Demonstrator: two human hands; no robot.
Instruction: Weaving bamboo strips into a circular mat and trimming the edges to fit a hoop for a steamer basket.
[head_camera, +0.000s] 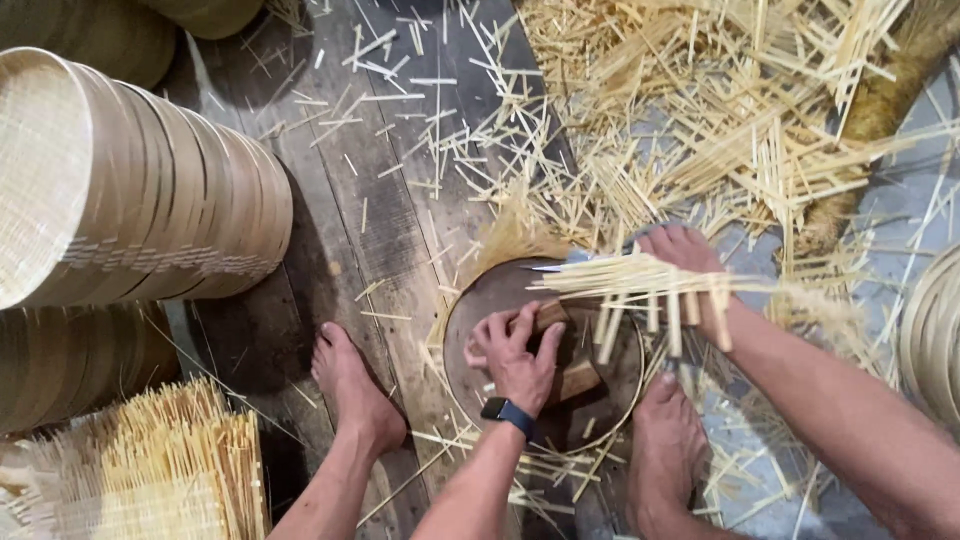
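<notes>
1. A stack of round woven bamboo trays (130, 190) lies on its side at far left.
2. More stacked trays (70, 365) sit just below it.
3. A bundle of cut bamboo sticks (160, 475) lies near left.
4. Loose bamboo splints (700, 120) litter the far right of the wooden floor (340, 200).

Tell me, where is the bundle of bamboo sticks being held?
In the head view, the bundle lies right of centre, gripped in the right hand above the round hoop, just right of the left hand pressing a wooden block.
</notes>
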